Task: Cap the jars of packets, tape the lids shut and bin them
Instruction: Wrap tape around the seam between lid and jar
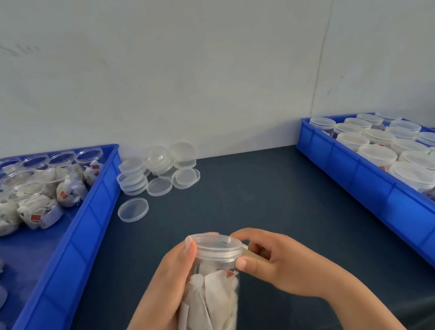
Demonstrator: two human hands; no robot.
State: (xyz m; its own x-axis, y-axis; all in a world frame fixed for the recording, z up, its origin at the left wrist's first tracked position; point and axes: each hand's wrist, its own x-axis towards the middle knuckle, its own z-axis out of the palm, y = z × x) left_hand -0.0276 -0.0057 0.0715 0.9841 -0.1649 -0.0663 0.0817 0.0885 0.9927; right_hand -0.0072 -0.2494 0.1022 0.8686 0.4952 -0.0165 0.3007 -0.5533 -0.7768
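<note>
At the bench's left edge, a blue bin (91, 233) is seen holding open jars (37, 209) of packets. Its near end is cut off by the frame, and the jars there are blurred. Near the far edge of the bench (269, 199), loose lids (157, 171) are stacked and scattered.

By the near edge, at the middle, the jar (213, 301) is held off the surface. The left hand (167, 284) is wrapped round its body, with the thumb raised to the lid (217, 246). The jar is judged light, thin-walled and smooth, likely to flex if squeezed hard, so a grip round the body suits it best. The packets inside look soft.

The lid's rim is pinched between the thumb and forefinger of the right hand (279, 263). Whether the lid is fully seated cannot be told. A tan object (250, 252) is tucked behind those fingers, possibly tape, but too hidden to name.

Along the right edge, a second bin (377, 200) holds capped jars (401, 168). Tape on them cannot be made out.
</note>
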